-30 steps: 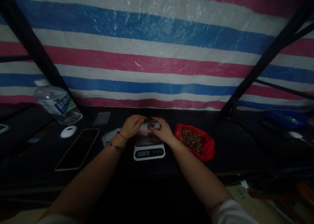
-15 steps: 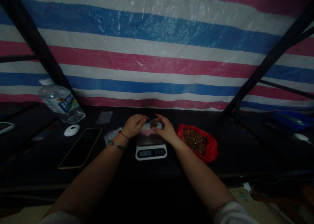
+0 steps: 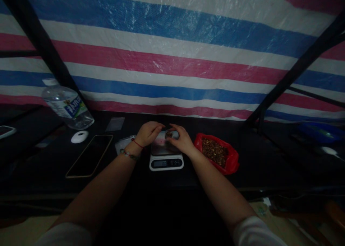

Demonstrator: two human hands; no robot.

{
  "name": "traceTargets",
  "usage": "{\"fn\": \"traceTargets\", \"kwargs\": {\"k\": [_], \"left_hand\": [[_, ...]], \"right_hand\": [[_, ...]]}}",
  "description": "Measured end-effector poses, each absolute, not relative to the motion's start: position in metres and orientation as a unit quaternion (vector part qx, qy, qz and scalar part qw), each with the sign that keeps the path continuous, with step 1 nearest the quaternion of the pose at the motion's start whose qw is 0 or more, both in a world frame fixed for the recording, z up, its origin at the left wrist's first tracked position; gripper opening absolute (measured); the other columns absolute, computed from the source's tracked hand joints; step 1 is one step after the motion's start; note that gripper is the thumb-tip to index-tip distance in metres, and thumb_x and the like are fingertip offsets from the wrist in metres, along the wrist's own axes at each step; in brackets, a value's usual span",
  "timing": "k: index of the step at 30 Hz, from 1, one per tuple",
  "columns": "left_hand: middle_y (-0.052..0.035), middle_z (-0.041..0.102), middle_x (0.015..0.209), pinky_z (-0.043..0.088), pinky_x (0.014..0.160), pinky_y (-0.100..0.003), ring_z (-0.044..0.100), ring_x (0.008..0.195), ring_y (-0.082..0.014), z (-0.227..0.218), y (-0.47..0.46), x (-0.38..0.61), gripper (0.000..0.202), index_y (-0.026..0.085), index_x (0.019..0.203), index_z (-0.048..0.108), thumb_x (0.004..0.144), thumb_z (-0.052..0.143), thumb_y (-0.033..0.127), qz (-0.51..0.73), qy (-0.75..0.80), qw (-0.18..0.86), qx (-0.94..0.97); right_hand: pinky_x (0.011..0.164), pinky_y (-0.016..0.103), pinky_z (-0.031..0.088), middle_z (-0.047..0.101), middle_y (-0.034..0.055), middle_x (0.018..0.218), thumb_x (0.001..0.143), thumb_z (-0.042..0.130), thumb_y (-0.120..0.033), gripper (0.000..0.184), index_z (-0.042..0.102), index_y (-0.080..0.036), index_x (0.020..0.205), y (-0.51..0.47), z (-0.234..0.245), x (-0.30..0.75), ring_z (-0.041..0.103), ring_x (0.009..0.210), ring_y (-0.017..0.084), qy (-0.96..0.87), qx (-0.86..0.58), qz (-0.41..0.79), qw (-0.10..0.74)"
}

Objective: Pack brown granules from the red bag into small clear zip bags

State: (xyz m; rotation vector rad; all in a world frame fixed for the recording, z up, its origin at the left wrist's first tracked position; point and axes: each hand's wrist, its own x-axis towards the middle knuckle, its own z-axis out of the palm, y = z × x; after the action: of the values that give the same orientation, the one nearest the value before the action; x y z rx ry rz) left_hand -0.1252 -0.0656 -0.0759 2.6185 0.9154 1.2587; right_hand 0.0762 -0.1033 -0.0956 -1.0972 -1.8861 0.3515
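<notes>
A small clear bag with brown bits in it (image 3: 169,134) is on the metal plate of a white digital kitchen scale (image 3: 161,151). My right hand (image 3: 182,140) curves round the bag's right side, thumb and forefinger apart; whether they touch it is hard to make out. My left hand (image 3: 148,134) hovers at the scale's left edge, fingers stretched out and nothing seen in them. Just right of my right hand sits a red plastic bag (image 3: 232,163) full of brown grain-like pieces (image 3: 214,152). The scale's display (image 3: 160,163) is too dim to read.
Clear plastic bags (image 3: 122,143) lie partly behind my left wrist, with a small zip bag (image 3: 115,124) farther back. To the left are a phone (image 3: 90,156), a white mouse (image 3: 79,137) and a large water bottle (image 3: 68,107). A striped tarp (image 3: 172,70) hangs behind the black table.
The view has tilted slightly, so the table things appear a little higher. My fingers have shifted slightly around the small bag, which stays over the scale plate.
</notes>
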Motion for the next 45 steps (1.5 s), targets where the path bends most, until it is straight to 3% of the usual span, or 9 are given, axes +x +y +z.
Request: {"fn": "traceTargets", "kwargs": {"k": [8,14,21,26,32,35,38,43,45], "left_hand": [[-0.0068,0.071,0.09,0.051,0.079,-0.034,0.066,0.086,-0.0194,-0.075,-0.066,-0.125,0.036,0.017,0.097,0.068,0.093,0.038,0.037,0.402,0.287,0.053,0.868],[-0.0087,0.068,0.107,0.051,0.085,-0.036,0.064,0.096,-0.0222,-0.075,-0.067,-0.12,0.043,0.017,0.114,0.061,0.082,0.059,0.046,0.354,0.286,0.106,0.884],[-0.008,0.069,0.106,0.052,0.084,-0.037,0.066,0.092,-0.0216,-0.073,-0.071,-0.117,0.044,0.018,0.118,0.058,0.081,0.059,0.044,0.345,0.301,0.135,0.879],[-0.0081,0.068,0.108,0.052,0.083,-0.035,0.066,0.09,-0.0211,-0.074,-0.072,-0.117,0.041,0.018,0.116,0.06,0.083,0.055,0.042,0.344,0.295,0.128,0.883],[-0.0069,0.07,0.099,0.052,0.08,-0.033,0.066,0.088,-0.0194,-0.077,-0.067,-0.12,0.042,0.017,0.12,0.058,0.085,0.052,0.039,0.374,0.309,0.125,0.865],[-0.0068,0.07,0.095,0.053,0.077,-0.033,0.066,0.085,-0.0195,-0.076,-0.067,-0.12,0.039,0.016,0.115,0.061,0.084,0.052,0.038,0.369,0.305,0.119,0.87],[-0.0069,0.07,0.094,0.053,0.076,-0.033,0.066,0.085,-0.0202,-0.077,-0.066,-0.119,0.037,0.016,0.111,0.063,0.084,0.052,0.04,0.365,0.299,0.117,0.874],[-0.0061,0.071,0.094,0.053,0.074,-0.033,0.066,0.081,-0.0196,-0.08,-0.063,-0.119,0.037,0.018,0.107,0.066,0.085,0.051,0.043,0.372,0.307,0.111,0.869],[-0.0058,0.071,0.091,0.053,0.073,-0.033,0.066,0.08,-0.0195,-0.081,-0.062,-0.119,0.037,0.018,0.106,0.067,0.085,0.05,0.044,0.374,0.31,0.109,0.868]], "right_hand": [[0.101,0.04,0.041,0.07,0.0029,0.103,0.072,0.071,-0.025,0.058,0.052,-0.024,0.126,-0.106,-0.093,0.074,0.059,0.109,0.021,-0.731,-0.444,0.139,0.499],[0.104,0.042,0.04,0.069,0.0041,0.112,0.072,0.073,-0.028,0.067,0.046,-0.026,0.134,-0.112,-0.083,0.075,0.058,0.116,0.023,-0.731,-0.445,0.176,0.487],[0.104,0.043,0.042,0.065,0.0042,0.12,0.075,0.07,-0.025,0.069,0.041,-0.029,0.138,-0.108,-0.092,0.075,0.057,0.118,0.022,-0.72,-0.438,0.237,0.484],[0.1,0.038,0.046,0.064,0.0057,0.118,0.074,0.068,-0.022,0.059,0.047,-0.025,0.13,-0.106,-0.097,0.069,0.061,0.111,0.02,-0.692,-0.427,0.29,0.505],[0.09,0.034,0.052,0.062,0.0087,0.115,0.075,0.065,-0.024,0.06,0.038,-0.023,0.129,-0.129,-0.054,0.099,0.063,0.104,0.019,-0.635,-0.396,0.311,0.586],[0.089,0.037,0.051,0.064,0.0082,0.115,0.072,0.067,-0.024,0.06,0.039,-0.025,0.125,-0.147,-0.029,0.144,0.064,0.102,0.02,-0.65,-0.451,0.289,0.539],[0.084,0.037,0.052,0.067,0.0089,0.113,0.071,0.069,-0.027,0.043,0.051,-0.022,0.11,-0.159,-0.019,0.191,0.066,0.097,0.021,-0.663,-0.516,0.282,0.464],[0.079,0.033,0.05,0.071,0.0058,0.088,0.067,0.071,-0.02,0.014,0.069,-0.019,0.08,-0.159,-0.03,0.228,0.066,0.085,0.021,-0.77,-0.579,0.155,0.219],[0.08,0.032,0.05,0.071,0.0052,0.088,0.066,0.07,-0.017,0.013,0.072,-0.021,0.079,-0.157,-0.032,0.23,0.065,0.087,0.022,-0.801,-0.563,0.101,0.177]]}}
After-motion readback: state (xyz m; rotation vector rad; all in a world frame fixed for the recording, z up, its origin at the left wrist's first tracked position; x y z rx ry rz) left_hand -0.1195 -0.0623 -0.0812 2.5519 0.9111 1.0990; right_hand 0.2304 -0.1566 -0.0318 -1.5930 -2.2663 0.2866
